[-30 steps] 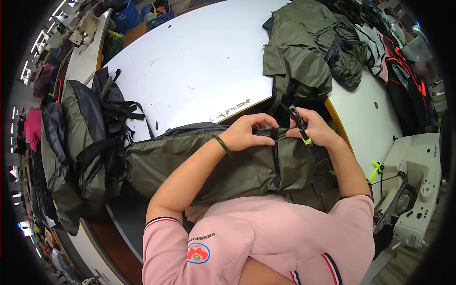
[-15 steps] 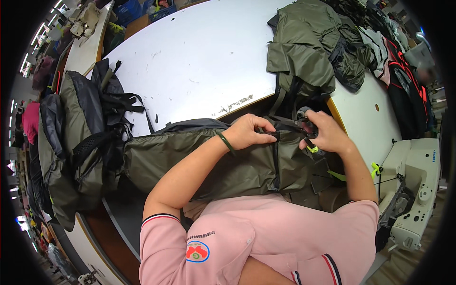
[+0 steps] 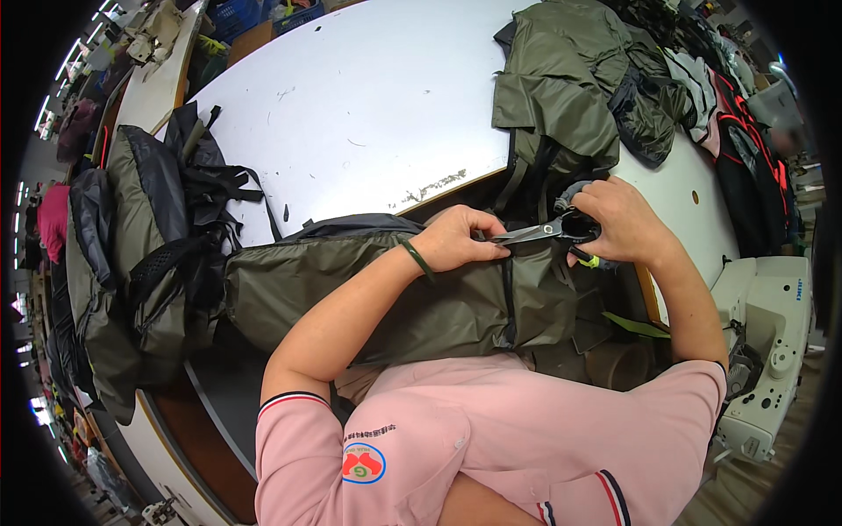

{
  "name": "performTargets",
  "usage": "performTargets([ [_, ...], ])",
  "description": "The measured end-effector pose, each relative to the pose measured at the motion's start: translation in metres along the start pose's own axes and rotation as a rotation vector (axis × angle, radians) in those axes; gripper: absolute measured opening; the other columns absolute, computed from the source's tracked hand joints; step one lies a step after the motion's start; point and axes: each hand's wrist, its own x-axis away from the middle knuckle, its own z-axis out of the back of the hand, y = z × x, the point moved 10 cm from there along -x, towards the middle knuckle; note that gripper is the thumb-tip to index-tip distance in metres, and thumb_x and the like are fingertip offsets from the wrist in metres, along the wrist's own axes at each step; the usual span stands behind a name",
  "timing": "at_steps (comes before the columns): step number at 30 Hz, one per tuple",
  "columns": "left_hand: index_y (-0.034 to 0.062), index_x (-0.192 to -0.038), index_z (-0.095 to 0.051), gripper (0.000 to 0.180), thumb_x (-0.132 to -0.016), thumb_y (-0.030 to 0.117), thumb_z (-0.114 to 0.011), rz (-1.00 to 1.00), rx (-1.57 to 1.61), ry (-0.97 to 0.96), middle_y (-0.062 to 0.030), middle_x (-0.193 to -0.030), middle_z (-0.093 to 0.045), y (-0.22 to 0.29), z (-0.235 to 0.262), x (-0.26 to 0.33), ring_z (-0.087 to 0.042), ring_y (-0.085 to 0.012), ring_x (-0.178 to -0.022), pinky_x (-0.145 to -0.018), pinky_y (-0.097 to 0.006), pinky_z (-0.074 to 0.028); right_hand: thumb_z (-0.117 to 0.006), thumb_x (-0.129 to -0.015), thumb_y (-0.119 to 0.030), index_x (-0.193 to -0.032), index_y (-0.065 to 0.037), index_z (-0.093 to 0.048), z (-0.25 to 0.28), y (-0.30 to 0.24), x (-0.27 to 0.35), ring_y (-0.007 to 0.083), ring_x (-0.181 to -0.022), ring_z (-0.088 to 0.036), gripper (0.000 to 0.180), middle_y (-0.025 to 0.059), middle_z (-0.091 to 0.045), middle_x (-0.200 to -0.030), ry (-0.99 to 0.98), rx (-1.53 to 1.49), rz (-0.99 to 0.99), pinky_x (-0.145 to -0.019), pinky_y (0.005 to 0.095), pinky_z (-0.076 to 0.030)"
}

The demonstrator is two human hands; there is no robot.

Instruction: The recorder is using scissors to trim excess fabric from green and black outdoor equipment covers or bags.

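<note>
An olive-green fabric bag (image 3: 412, 307) lies across the table's near edge, in front of my body. My left hand (image 3: 452, 238) pinches the bag's top edge, close to a dark vertical seam. My right hand (image 3: 618, 219) is closed round the dark handles of a pair of scissors (image 3: 535, 231). The metal blades point left and their tips come right up to my left fingertips. Whether fabric or thread lies between the blades is too small to tell. Some yellow-green material shows under my right fingers.
Behind the bag stretches a white table (image 3: 351, 114). More olive bags with black straps (image 3: 149, 237) hang at the left. A heap of olive fabric pieces (image 3: 561, 88) lies at the far right. A white sewing machine (image 3: 772, 351) stands at the near right.
My right hand has moved slightly up and to the right and turned, so the scissor blades now show plainly by my left fingers. My left hand stays almost in place on the bag.
</note>
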Motion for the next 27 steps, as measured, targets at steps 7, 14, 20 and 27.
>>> performTargets([
  [7, 0.0016, -0.093, -0.071, 0.018, -0.083, 0.015, -0.077, 0.061, -0.092, -0.038, -0.0014, -0.085, -0.058, 0.002, -0.001, 0.001, -0.054, -0.0099, -0.08, -0.073, -0.025, -0.043, -0.083, -0.059, -0.049, -0.078, -0.006, -0.057, -0.007, 0.009, 0.005, 0.0305, -0.077, -0.062, 0.053, 0.0098, -0.059, -0.074, -0.009, 0.051, -0.044, -0.068, 0.0416, -0.047],
  [14, 0.002, -0.093, -0.07, 0.017, -0.083, 0.014, -0.076, 0.046, 0.016, -0.027, -0.0012, -0.082, -0.064, 0.007, -0.002, 0.004, -0.055, -0.0071, -0.078, -0.071, -0.024, -0.044, -0.087, -0.064, -0.036, -0.079, -0.002, -0.057, -0.008, -0.004, -0.012, 0.0329, -0.071, -0.059, 0.047, 0.0123, -0.061, -0.076, 0.1, -0.351, -0.075, -0.063, 0.0397, -0.047],
  [20, 0.0072, -0.1, -0.069, 0.031, -0.078, 0.028, -0.077, -0.328, -0.473, 0.203, -0.0139, -0.099, -0.064, 0.056, 0.033, 0.04, -0.06, -0.0328, -0.096, -0.084, -0.041, -0.049, -0.077, -0.076, -0.014, -0.084, 0.002, -0.056, -0.057, -0.029, -0.04, 0.021, -0.065, -0.051, 0.027, 0.0131, -0.054, -0.071, -0.072, -0.721, -0.034, -0.062, 0.0327, -0.043],
  [27, 0.0035, -0.101, -0.069, 0.048, -0.074, 0.042, -0.08, 0.301, -1.023, 0.226, -0.0159, -0.091, -0.066, 0.03, 0.187, 0.189, -0.063, -0.0347, -0.089, -0.078, -0.04, -0.051, -0.072, -0.079, -0.013, -0.082, 0.001, -0.054, -0.066, 0.007, -0.033, 0.0099, -0.066, -0.039, 0.023, 0.0025, -0.045, -0.068, -0.07, -0.886, -0.192, -0.059, 0.0286, -0.038],
])
